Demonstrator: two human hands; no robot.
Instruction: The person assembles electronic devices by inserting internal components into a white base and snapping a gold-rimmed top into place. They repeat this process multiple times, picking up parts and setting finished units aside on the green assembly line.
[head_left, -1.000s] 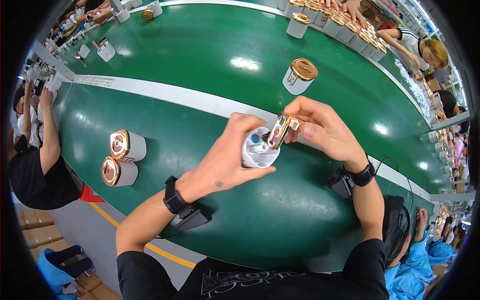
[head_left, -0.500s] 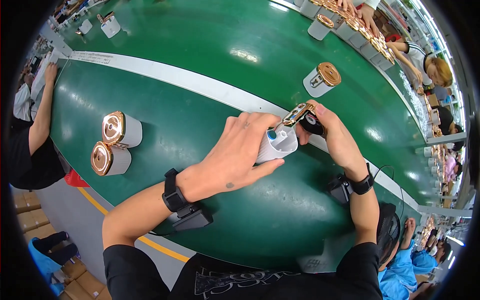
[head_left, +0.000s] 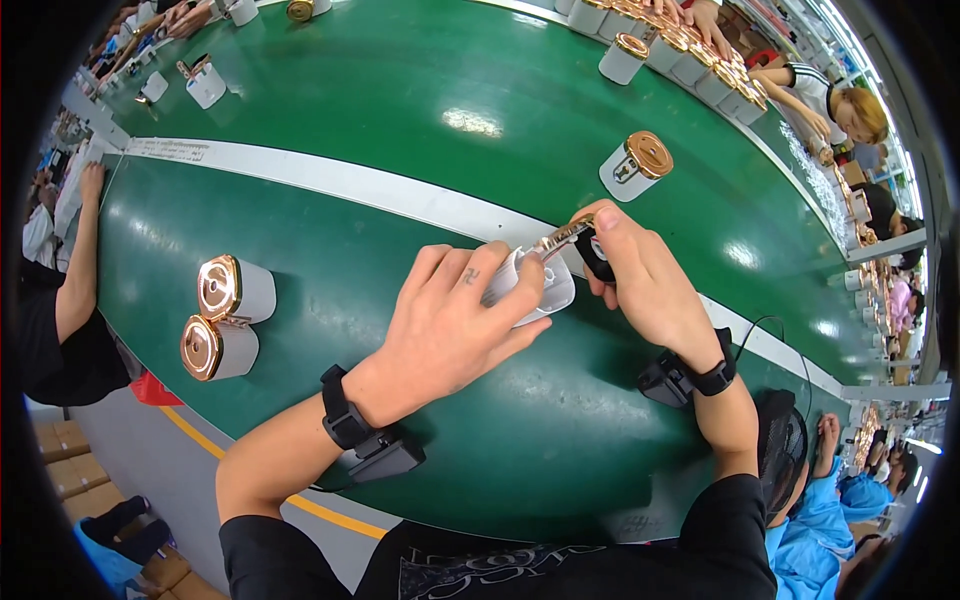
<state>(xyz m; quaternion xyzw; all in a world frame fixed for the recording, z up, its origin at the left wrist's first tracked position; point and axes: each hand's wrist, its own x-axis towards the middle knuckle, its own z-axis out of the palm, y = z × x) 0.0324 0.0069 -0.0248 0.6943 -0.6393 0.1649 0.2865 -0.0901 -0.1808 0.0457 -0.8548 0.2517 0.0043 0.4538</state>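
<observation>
My left hand (head_left: 440, 325) is closed round a white ribbed plastic housing (head_left: 556, 296), open at the top, with its index finger bent over the rim. Pale inner posts show inside the housing. My right hand (head_left: 655, 285) grips a copper-gold lid (head_left: 563, 236) seen nearly edge-on, and a dark round part (head_left: 597, 262) shows beneath its fingers. The lid's near end meets the housing's rim beside my left fingertips; whether the two are joined there I cannot tell. Black straps with small boxes sit on both wrists.
Two white, copper-topped canisters (head_left: 240, 290) stand at left on the green table. Beyond the white divider strip (head_left: 350, 185) another canister (head_left: 637, 166) stands on the green surface. Many more line the far right, near a co-worker's hands (head_left: 700, 18). A person's arm (head_left: 78, 250) rests at far left.
My left fingers have shifted over the housing's opening, and the blue piece inside no longer shows. The lid has turned from face-on to nearly edge-on in my right hand.
</observation>
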